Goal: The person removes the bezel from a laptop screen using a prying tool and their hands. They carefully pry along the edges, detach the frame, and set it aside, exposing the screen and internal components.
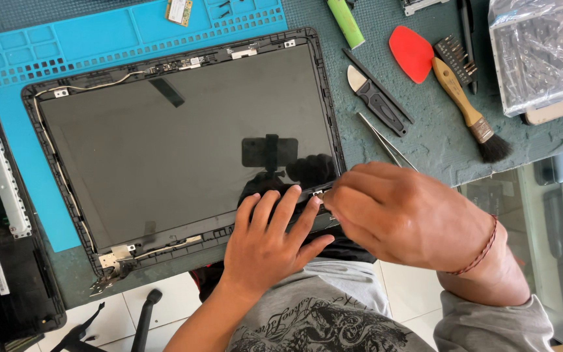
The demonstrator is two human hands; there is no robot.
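One laptop screen (184,143), two hands, left hand (272,238), right hand (399,218)

Both hands (333,228) at laptop screen (184,143) corner

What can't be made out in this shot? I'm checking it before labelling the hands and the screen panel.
Head view:
- Right hand: fingertips curl under at the screen panel corner, so any held tool is hidden.
- Left hand covers the panel's lower edge.
- Bagged part: cut by the top and right edges.
- Dark laptop base: cut by the left edge.
- Small card: too small to read.
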